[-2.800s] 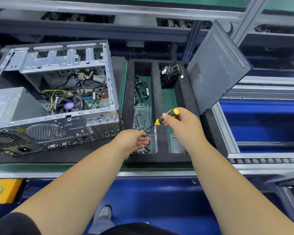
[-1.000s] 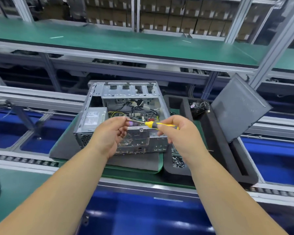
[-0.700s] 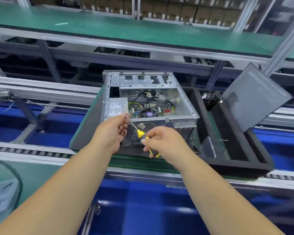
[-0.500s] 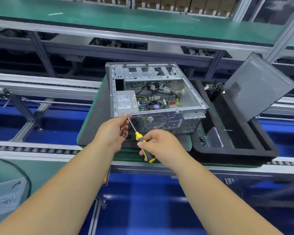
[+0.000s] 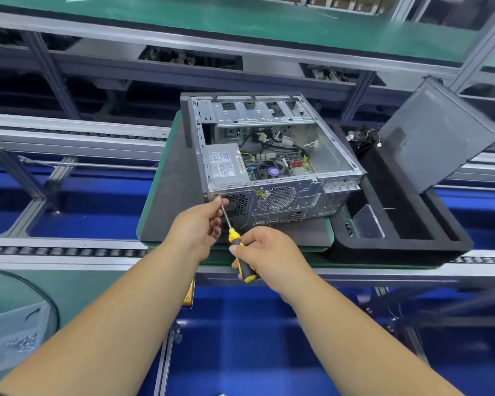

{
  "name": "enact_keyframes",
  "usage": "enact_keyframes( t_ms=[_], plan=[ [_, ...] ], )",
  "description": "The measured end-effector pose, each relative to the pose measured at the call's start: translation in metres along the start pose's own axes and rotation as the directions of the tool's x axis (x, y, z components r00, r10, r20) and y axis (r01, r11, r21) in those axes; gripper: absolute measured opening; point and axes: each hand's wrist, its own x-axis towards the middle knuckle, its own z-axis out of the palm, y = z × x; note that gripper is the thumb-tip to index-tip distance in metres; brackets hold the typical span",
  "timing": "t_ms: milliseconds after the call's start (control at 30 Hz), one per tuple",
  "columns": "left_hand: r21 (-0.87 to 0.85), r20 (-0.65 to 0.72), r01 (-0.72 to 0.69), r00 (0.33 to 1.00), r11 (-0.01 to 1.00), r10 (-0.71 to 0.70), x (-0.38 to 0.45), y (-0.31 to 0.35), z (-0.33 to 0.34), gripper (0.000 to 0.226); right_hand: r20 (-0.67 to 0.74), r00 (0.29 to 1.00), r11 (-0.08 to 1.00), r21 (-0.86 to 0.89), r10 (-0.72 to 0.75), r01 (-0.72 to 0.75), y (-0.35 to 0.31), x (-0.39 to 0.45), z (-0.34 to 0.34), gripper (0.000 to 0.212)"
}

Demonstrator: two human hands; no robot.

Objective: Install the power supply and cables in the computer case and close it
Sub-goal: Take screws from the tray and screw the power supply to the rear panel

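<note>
Setting: factory line with green-topped benches, aluminium framing, roller rails and blue bins below.
Pallet (image 5: 166, 201): dark mat on a green board, carrying the computer case.
Computer case (image 5: 272, 155): lying on its side, open side up, rear panel facing the camera.
Power supply (image 5: 225, 165): grey box seated in the near-left corner of the case, label upward, beside the motherboard and loose cables.
Screwdriver (image 5: 242, 260): yellow-and-black handle low, thin shaft angled up-left toward the top-left corner of the rear panel.
Right hand (image 5: 265, 254): fingers curled round the handle.
Left hand (image 5: 199, 227): fingertips pinched at the shaft tip against the case corner; any screw there too small to tell.
Foam tray (image 5: 397, 244): black, just right of the pallet, holding a clear plastic box (image 5: 367, 222).
Side panel (image 5: 437, 135): grey, tilted, leaning up from the tray's far side.
</note>
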Motion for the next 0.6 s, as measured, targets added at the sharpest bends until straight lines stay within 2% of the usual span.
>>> enact_keyframes(
  t_ms=[600],
  plan=[
    [0.037, 0.046, -0.004, 0.999, 0.999, 0.002, 0.014, -0.001, -0.011, 0.023, -0.051, 0.998, 1.000, 0.006, -0.024, 0.024, -0.007, -0.007, 0.018, 0.010]
  ],
)
